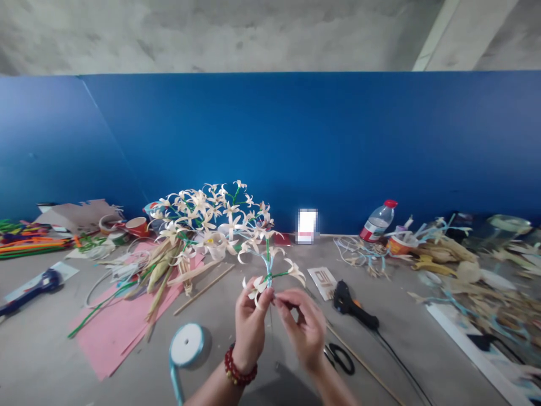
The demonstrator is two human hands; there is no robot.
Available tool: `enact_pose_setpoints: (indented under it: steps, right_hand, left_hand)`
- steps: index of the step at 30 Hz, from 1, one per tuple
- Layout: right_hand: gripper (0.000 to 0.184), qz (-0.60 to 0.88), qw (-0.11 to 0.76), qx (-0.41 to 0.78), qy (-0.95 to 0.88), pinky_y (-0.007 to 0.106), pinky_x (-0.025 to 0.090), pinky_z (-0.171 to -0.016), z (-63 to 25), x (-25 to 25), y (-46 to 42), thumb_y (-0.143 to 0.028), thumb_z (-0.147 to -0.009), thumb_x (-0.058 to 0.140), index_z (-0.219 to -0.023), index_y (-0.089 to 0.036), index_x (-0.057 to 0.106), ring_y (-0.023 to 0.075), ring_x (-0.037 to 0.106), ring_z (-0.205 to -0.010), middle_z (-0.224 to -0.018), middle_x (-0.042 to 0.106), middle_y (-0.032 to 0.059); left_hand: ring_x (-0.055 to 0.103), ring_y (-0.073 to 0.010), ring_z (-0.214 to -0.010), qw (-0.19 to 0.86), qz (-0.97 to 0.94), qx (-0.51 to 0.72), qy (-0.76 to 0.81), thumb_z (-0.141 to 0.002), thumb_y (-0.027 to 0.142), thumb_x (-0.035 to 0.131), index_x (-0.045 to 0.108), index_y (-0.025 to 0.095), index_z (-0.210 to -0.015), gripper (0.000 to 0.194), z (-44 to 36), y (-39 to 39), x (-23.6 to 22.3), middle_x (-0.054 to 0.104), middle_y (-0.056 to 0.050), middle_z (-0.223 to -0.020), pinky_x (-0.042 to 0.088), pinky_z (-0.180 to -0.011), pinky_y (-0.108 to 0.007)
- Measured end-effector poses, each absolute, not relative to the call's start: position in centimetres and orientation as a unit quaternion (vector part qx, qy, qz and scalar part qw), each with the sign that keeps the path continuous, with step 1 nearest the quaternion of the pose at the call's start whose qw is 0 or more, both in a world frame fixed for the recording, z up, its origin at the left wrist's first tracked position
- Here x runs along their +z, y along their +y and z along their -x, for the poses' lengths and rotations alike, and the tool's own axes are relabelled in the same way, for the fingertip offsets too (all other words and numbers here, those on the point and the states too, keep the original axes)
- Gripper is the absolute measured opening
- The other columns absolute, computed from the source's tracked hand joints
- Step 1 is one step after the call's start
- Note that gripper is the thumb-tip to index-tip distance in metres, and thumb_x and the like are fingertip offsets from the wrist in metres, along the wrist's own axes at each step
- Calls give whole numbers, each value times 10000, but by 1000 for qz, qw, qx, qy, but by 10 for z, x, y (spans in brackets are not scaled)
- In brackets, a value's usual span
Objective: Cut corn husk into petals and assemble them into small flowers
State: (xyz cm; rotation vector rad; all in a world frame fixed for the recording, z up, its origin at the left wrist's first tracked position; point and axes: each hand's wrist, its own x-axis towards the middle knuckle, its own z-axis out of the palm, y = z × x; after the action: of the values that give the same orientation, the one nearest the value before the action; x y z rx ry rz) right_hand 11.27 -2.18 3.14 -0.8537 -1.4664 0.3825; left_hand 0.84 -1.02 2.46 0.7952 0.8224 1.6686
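My left hand (250,322), with a dark red bead bracelet at the wrist, is closed around the stem of a spray of handmade flowers (269,264). Pale curled petals and green-wrapped stems make up the spray, and light blue ribbon shows on its upright stem. Close beside it, the thumb and forefinger of my right hand (305,328) are pinched together near the stem's lower part; what lies between them is too small to make out. A roll of light blue ribbon (186,343) sits left of my wrists. Black-handled scissors (341,358) are partly hidden by my right hand.
Behind the hands stands a large bunch of pale flowers (203,208). To the right lie a black glue gun (355,307) with its cord and a thin stick (366,366). Pink paper (114,332) covers part of the left. A bottle (378,221) stands by the blue partition (270,135).
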Motion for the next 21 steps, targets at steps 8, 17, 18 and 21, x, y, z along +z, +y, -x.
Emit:
enact_pose_setpoints:
  steps: [8, 17, 18, 21]
  right_hand:
    - [265, 386, 632, 17, -672, 264, 554, -668, -100, 53, -17, -91, -859, 626, -1095, -212, 633, 167, 662, -767, -889, 707, 55]
    - [229, 375, 645, -17, -665, 271, 549, -657, -94, 55, -18, -80, -865, 593, -1052, -197, 657, 171, 656, -730, -818, 688, 61]
    - [228, 373, 647, -19, -665, 270, 548, -656, -94, 55, -18, -78, -864, 592, -1048, -196, 657, 170, 657, -727, -814, 687, 60]
    - [222, 364, 646, -15, -670, 269, 544, -666, -95, 54, -20, -73, -866, 582, -1032, -201, 657, 168, 659, -731, -824, 689, 60]
  left_hand:
    - [625, -166, -792, 473, -412, 702, 337, -798, 356, 720, 705, 155, -927, 240, -8, -15, 21, 671, -60, -895, 522, -753, -263]
    - [610, -163, -856, 379, -493, 702, 346, -833, 276, 684, 690, 181, -943, 146, -3, -18, 20, 654, -48, -927, 494, -779, -242]
    - [608, -160, -853, 374, -496, 703, 346, -829, 269, 688, 691, 186, -946, 143, -3, -18, 19, 654, -45, -926, 492, -779, -238]
    - [608, -159, -824, 378, -493, 703, 346, -822, 269, 695, 693, 185, -949, 152, -3, -19, 16, 652, -44, -917, 495, -769, -240]
